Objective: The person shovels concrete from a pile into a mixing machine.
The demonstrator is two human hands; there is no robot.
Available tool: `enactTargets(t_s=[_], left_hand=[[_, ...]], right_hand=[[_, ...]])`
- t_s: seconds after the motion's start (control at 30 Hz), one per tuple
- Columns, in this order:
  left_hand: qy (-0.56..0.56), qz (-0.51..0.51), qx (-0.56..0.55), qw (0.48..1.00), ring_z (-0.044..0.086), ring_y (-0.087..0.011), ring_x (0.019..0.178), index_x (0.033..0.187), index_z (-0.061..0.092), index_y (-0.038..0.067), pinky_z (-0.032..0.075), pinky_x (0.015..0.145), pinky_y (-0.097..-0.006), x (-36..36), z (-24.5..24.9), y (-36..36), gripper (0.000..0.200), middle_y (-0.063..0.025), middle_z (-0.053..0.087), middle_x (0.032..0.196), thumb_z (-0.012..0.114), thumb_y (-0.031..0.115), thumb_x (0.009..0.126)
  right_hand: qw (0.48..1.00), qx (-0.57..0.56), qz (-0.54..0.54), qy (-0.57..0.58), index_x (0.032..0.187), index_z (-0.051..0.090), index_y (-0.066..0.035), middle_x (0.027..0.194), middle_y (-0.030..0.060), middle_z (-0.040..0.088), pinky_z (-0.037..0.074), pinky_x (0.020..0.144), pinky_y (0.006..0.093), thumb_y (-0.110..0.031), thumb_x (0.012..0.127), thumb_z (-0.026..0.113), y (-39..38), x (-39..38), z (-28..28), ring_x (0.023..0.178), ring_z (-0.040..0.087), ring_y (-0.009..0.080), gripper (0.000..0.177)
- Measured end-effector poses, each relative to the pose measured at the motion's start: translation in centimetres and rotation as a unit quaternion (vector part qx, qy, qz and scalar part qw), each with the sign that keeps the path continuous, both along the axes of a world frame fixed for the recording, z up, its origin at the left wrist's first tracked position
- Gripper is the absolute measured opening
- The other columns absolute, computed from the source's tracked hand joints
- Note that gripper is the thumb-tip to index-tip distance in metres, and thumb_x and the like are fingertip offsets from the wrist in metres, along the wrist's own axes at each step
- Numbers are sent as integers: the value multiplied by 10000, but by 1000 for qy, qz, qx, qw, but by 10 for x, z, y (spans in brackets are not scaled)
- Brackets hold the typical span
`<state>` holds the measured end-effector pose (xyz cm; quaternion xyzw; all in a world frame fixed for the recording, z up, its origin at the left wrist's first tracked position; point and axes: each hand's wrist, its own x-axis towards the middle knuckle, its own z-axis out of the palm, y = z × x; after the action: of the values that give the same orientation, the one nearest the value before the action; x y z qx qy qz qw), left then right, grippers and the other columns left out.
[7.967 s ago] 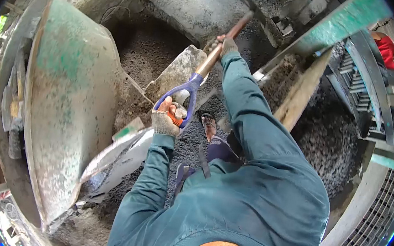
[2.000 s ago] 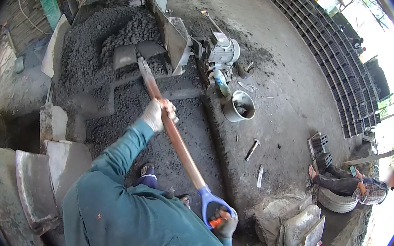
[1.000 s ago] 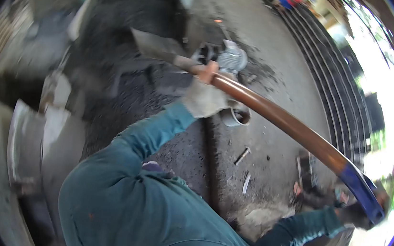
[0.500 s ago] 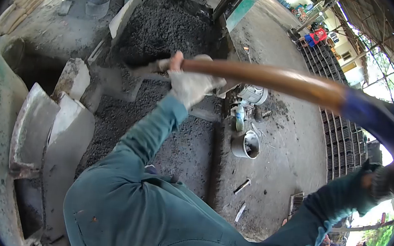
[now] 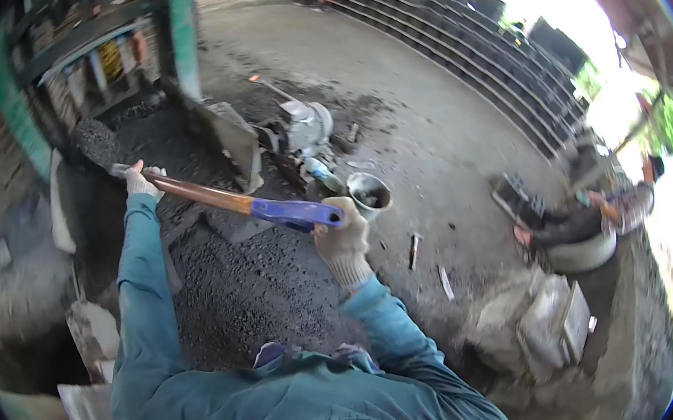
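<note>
A shovel (image 5: 211, 195) with a brown shaft and a blue-purple grip stretches across the middle of the view. My left hand (image 5: 143, 181), in a pale knit glove, is closed round the shaft close to the blade. At the other end, my right hand (image 5: 344, 239), gloved too, is wrapped round the blue grip. A heap of dark, crumbly mix (image 5: 96, 140) sits at the blade end and hides most of the metal. Below the shaft, more of the dark mix (image 5: 242, 290) covers the floor in front of me.
An electric motor (image 5: 310, 128) stands past the shaft, near a bucket (image 5: 368, 194). A hammer (image 5: 414, 251) lies on the concrete floor. At right, a person (image 5: 607, 210) sits low beside stacked sacks (image 5: 534, 317). Green posts (image 5: 182, 26) frame a machine at left. Long dark racks (image 5: 459, 55) line the back.
My view has turned to the right. The shovel's grip end and my right hand have come from the far right edge to the middle. A heap of mix now shows at the blade.
</note>
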<state>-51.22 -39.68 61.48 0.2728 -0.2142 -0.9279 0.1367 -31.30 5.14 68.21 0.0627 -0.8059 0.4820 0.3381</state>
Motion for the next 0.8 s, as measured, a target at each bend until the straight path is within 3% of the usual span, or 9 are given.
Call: enactTargets(t_s=[0.07,0.13,0.2,0.27,0.4,0.5,0.6,0.63,0.8], left_hand=[[-14,-24,-33,999,469,-221,587,765,426,129,456,663,-431,1,2,40,295,-36,440,639,596,319,913],[54,-77,-51,994,480,-208,600,775,437,137,467,713,-435,24,12,86,297,-26,462,682,641,310,905],[137,-144,-42,979,490,-208,629,785,450,138,462,780,-442,86,43,155,305,-21,461,707,663,325,898],[226,-197,-55,953,507,-213,699,795,473,139,440,842,-451,141,49,213,313,-25,482,753,688,350,877],[278,-227,-59,932,526,-228,803,790,505,147,423,895,-457,245,11,311,284,-31,535,860,700,343,852],[143,-100,-21,984,543,-235,782,802,520,142,438,880,-488,314,-45,364,237,-32,527,814,685,305,848],[6,45,87,995,531,-228,729,805,506,125,451,882,-503,368,-81,392,222,-37,516,765,634,289,882],[-11,82,111,990,532,-221,732,811,496,122,449,898,-496,384,-102,394,234,-33,516,757,626,298,893],[-123,333,274,894,508,-227,756,822,438,87,445,911,-508,473,-132,419,272,-59,480,768,550,311,927]], right_hand=[[978,20,-141,-152,867,638,-60,707,103,648,518,599,344,-107,805,697,29,-14,-32,633,645,230,97],[868,-284,7,-407,864,630,-43,695,82,652,493,538,368,-156,872,661,93,-29,-71,576,632,224,117],[881,-183,37,-435,851,623,-46,679,82,640,467,465,392,-136,908,599,165,-29,-143,517,607,217,109],[802,-309,-16,-511,824,641,-43,646,88,624,467,431,399,-124,929,538,202,2,-132,513,604,216,168],[785,-213,-41,-580,764,674,-36,624,96,623,479,439,401,-52,884,503,310,27,-200,544,633,245,209],[809,-30,-34,-586,763,673,-25,622,110,622,478,442,395,-25,847,512,363,26,-217,542,632,267,181],[799,16,89,-595,883,693,-15,630,122,632,486,470,381,-16,823,514,386,-6,-225,567,643,274,188],[742,-54,158,-649,1061,666,-12,670,123,651,487,498,353,-9,834,561,384,-24,-209,588,656,256,250],[757,157,491,-401,1267,595,-55,1006,105,662,532,733,310,-127,832,758,303,-77,-103,818,631,141,471]])
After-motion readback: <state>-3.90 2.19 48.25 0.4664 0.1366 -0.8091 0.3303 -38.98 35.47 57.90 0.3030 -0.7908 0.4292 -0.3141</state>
